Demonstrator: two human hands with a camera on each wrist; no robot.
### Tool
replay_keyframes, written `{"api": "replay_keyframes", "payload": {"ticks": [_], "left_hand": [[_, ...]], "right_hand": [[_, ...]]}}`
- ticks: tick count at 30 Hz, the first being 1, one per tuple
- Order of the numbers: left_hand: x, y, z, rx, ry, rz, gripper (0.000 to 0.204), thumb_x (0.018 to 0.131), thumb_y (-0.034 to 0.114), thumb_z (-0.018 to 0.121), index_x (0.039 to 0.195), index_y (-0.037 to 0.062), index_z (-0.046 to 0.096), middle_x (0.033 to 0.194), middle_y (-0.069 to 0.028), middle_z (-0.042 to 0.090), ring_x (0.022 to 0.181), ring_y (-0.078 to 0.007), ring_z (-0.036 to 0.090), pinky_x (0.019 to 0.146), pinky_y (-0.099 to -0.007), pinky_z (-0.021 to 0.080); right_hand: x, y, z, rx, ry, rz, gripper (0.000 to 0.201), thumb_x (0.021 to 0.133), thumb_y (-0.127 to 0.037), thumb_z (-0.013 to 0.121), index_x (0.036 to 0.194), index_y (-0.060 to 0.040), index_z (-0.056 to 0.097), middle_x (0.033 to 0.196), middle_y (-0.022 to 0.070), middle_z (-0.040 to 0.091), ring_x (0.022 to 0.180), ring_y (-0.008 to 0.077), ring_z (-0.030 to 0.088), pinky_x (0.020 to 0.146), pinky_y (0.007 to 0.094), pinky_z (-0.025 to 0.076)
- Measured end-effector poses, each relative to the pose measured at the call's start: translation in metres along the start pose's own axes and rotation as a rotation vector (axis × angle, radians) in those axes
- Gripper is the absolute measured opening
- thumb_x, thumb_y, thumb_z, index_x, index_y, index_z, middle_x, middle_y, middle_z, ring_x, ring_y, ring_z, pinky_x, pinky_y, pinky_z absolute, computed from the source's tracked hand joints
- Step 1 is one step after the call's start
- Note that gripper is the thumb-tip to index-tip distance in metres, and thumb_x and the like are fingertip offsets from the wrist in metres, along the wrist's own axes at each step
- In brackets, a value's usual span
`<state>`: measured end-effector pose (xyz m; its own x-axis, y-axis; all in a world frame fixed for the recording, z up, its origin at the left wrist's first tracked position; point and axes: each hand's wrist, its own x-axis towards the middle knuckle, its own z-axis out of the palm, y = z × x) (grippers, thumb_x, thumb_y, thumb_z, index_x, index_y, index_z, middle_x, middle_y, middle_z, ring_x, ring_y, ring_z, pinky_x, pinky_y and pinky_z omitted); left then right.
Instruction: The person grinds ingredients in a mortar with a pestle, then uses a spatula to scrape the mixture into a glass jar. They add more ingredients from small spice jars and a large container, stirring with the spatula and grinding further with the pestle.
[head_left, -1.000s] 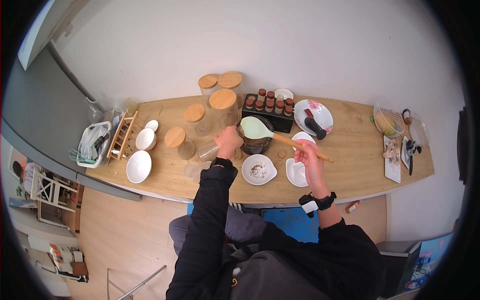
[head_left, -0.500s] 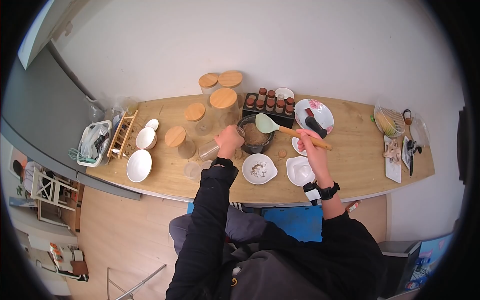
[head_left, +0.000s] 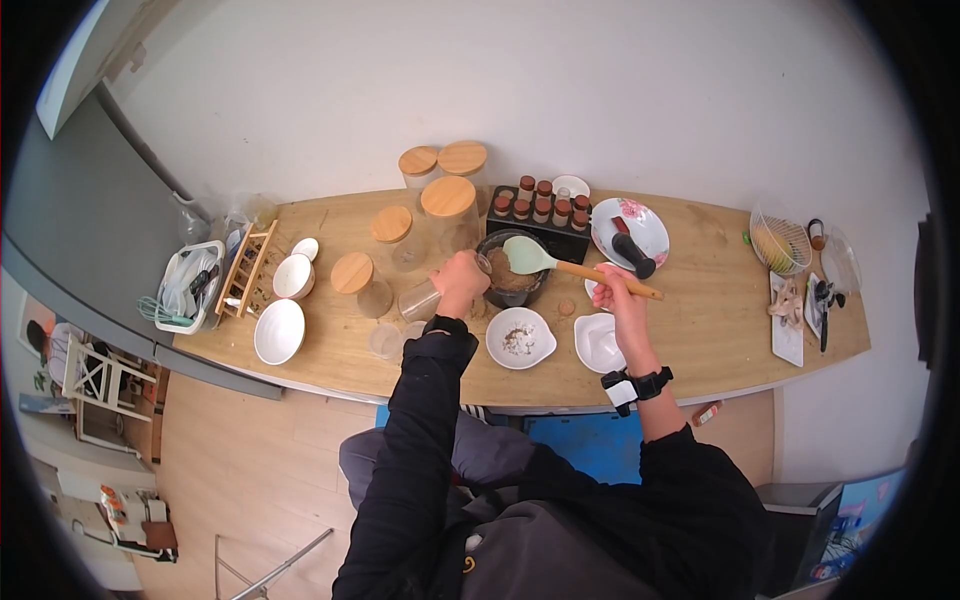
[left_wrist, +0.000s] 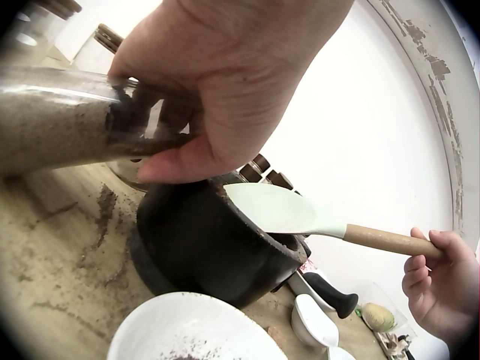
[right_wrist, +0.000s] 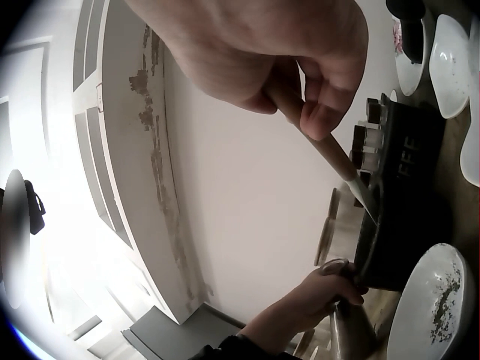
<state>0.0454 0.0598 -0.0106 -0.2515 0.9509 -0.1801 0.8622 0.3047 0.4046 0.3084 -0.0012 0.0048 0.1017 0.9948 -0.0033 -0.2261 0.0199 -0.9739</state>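
Note:
My left hand (head_left: 462, 285) grips a clear glass jar (left_wrist: 56, 124) holding grey-brown powder. The jar lies tilted nearly on its side, its mouth toward a black mortar (left_wrist: 210, 244). Brown powder (head_left: 505, 268) fills part of the mortar. My right hand (head_left: 622, 300) holds a spoon by its wooden handle (left_wrist: 390, 241). The spoon's pale green head (head_left: 525, 255) is at the mortar's mouth, overlapping the powder in the head view. In the left wrist view, the green head crosses the mortar's rim, close to the left hand's fingers.
A white bowl (head_left: 518, 340) with brown flecks stands in front of the mortar, another white dish (head_left: 598, 345) to its right. Behind are a spice jar rack (head_left: 562, 240) and a floral plate (head_left: 640, 225) bearing a dark-handled tool. Wooden-lidded jars (head_left: 392, 225) stand left.
The spoon's head swung from the left side of the mortar's mouth to the right, then came slightly back left. My right hand moved along with it; the left hand and jar stayed nearly still.

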Motion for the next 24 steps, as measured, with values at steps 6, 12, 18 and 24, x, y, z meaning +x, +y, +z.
{"api": "replay_keyframes", "payload": {"ticks": [6,12,18,24], "left_hand": [[-0.001,0.001,-0.001,-0.001,-0.004,-0.006,0.031,0.071,0.016,0.063,0.102,0.0172,0.065,0.105,-0.0078,0.067,0.103,-0.0264,0.062,0.093,-0.046,0.036],[-0.001,0.001,-0.002,0.004,-0.014,-0.005,0.032,0.071,0.016,0.063,0.103,0.017,0.065,0.105,-0.0076,0.067,0.103,-0.0261,0.062,0.093,-0.0459,0.036],[-0.002,0.001,-0.002,0.001,-0.016,0.003,0.033,0.071,0.016,0.063,0.104,0.0167,0.065,0.106,-0.0078,0.067,0.104,-0.026,0.062,0.093,-0.046,0.035],[-0.003,0.002,-0.002,0.013,0.01,-0.007,0.036,0.07,0.015,0.064,0.106,0.0171,0.065,0.107,-0.0075,0.067,0.105,-0.0257,0.062,0.094,-0.0466,0.035]], "right_hand": [[0.002,0.003,-0.01,0.129,0.039,0.027,0.029,0.093,-0.024,0.052,0.105,0.0001,0.062,0.073,0.003,0.058,0.062,0.0092,0.055,0.058,0.0219,0.047],[-0.002,-0.007,-0.011,0.192,0.018,0.037,0.031,0.094,-0.026,0.051,0.105,0.0004,0.062,0.072,0.0028,0.058,0.062,0.0089,0.054,0.057,0.0214,0.046],[-0.01,-0.018,-0.003,0.178,-0.027,0.02,0.031,0.094,-0.025,0.05,0.105,0.0013,0.061,0.073,0.003,0.058,0.063,0.0088,0.054,0.057,0.0214,0.045],[-0.023,-0.032,0.012,0.038,-0.077,-0.046,0.029,0.095,-0.022,0.049,0.105,0.0016,0.06,0.074,0.0038,0.058,0.064,0.0096,0.054,0.06,0.0228,0.046]]}}
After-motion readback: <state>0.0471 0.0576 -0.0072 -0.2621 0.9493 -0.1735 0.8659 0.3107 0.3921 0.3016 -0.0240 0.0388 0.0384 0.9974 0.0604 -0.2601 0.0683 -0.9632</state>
